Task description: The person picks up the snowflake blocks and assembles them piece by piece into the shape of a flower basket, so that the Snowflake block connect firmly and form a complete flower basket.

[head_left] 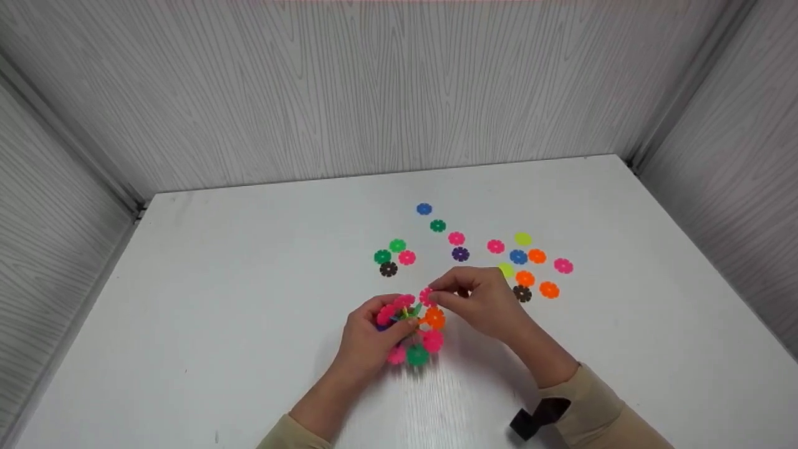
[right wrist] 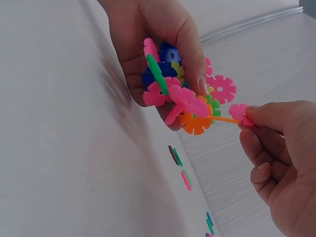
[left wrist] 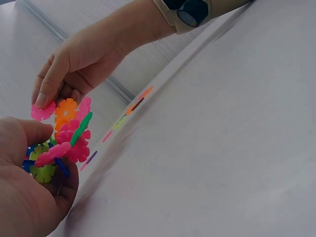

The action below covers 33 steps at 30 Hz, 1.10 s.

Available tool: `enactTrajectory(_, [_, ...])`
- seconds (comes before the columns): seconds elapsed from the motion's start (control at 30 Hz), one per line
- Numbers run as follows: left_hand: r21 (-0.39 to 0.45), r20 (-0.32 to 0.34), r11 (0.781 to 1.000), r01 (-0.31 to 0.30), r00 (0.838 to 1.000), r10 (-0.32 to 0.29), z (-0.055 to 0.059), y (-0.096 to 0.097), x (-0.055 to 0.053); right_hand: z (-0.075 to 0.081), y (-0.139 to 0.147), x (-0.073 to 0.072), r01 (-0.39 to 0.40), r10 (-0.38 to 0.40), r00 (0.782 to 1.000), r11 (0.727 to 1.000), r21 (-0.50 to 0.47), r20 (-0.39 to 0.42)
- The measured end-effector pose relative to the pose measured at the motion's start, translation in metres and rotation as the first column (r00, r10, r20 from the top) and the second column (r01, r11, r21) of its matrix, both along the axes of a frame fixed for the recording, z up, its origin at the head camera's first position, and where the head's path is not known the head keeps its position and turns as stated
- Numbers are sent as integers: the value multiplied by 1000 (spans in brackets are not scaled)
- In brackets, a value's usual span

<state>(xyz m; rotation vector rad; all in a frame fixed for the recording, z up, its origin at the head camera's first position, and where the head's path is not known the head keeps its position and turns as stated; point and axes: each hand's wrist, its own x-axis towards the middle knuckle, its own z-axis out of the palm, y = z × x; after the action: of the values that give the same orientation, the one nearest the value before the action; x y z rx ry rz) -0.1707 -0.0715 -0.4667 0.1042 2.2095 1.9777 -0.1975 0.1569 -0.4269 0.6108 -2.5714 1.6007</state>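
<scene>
1. Head view: left hand (head_left: 369, 333) grips the disc cluster (head_left: 434, 340) between thumb and fingers.
2. Right hand (head_left: 483, 304) pinches a pink disc (head_left: 426, 296), just beside the left.
3. Seemingly joining; next calls for aligning, pressing.

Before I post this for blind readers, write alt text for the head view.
A person's left hand holds a multicolored cluster of interlocked flower-shaped discs while the right hand pinches a pink disc at the cluster's edge. Loose discs in several colors lie farther back on a white table.
</scene>
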Motion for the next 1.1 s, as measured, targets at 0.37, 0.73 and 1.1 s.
enactTrajectory(0.37, [-11, -11, 1000, -23, 1000, 23, 0, 1, 1, -1, -1, 2, 15, -15, 998, 1000, -9, -61])
enactTrajectory(0.73, [25, -35, 1000, 1, 999, 0, -3, 1, 0, -3, -1, -1, -42, 43, 997, 999, 17, -64])
enactTrajectory(1.1, [12, -17, 1000, -17, 1000, 17, -1, 1, 1, -7, -4, 1, -64, 65, 996, 998, 22, -61])
